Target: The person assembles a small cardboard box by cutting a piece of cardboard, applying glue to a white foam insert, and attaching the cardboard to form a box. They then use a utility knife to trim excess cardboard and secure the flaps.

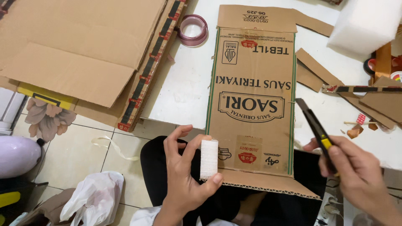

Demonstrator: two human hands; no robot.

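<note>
Here: left hand [184,175] one foam block [209,159] | right hand [356,169] one knife [316,127] (yellow-black)

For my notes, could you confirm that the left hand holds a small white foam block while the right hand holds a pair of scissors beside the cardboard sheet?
Not quite: the head view shows the right hand holding a black-and-yellow utility knife, not scissors. The left hand does hold the white foam block, beside the cardboard sheet.

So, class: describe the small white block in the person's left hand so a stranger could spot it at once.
Start at the long flattened cardboard sheet on the white table. At its near left corner, the left hand pinches a small white foam block. Unlike the big foam slab far right, it is palm-sized and upright.
</note>
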